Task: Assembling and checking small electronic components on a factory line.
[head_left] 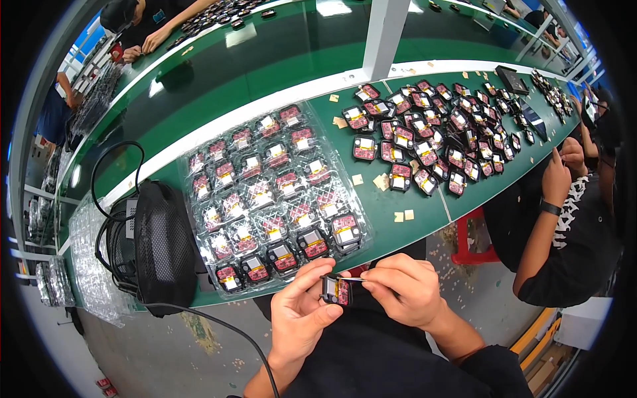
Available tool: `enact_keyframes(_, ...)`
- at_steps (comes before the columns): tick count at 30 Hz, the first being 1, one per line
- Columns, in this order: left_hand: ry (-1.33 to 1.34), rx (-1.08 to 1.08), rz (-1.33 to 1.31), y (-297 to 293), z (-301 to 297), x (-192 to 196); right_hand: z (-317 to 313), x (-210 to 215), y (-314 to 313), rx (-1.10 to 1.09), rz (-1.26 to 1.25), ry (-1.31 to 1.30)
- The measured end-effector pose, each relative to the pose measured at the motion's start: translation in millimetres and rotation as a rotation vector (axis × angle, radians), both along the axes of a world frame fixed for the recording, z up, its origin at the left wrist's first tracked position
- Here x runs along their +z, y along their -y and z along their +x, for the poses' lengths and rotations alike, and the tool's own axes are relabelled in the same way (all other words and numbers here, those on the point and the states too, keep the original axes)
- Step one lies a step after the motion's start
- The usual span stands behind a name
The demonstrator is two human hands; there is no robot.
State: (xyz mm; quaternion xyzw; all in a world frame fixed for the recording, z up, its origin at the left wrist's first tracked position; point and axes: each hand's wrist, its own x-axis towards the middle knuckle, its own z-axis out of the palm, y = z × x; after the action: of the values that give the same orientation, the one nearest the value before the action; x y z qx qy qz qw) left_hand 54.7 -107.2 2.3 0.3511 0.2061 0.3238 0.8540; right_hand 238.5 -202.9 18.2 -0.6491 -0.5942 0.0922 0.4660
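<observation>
**Fingers (313, 268) of both hands occupied: one unit, one tool**

The left hand (296, 318) is drawn in around a single unit (337, 290), thumb on its near side; the fingers are parted only by the unit's bulk. The right hand (406, 290) is pinched nearly together on a thin tool (353, 278), directed left at the unit's far part. Whether its tip makes contact cannot be determined. The unit is held off the table (381, 232), in front of the near edge, tilted, with its red board (343, 292) exposed.

Handling assessment: the unit is judged light and stiff, its dark casing probably smooth and somewhat slippery. The bare board is judged fragile. Recommended hold: opposite edges of the casing, clear of the board. The tool suits a light fingertip pinch.

Surroundings: a clear tray (352, 188) with rows of similar units lies on the table, beyond the left hand; it looks thin and flexible. A loose pile (458, 119) of units lies far right. A black bag (166, 245) stands left of the tray.
</observation>
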Motion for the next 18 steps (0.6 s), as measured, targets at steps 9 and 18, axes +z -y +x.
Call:
enact_keyframes(9,-0.054,0.037,-0.040,4.5,1.3,4.3,-9.0,-2.4,0.1,-0.065,0.037,0.134)
enact_keyframes(18,-0.075,0.106,0.040,-4.9,-12.5,11.3,7.3,-1.1,-11.4,-0.030,0.029,0.024)
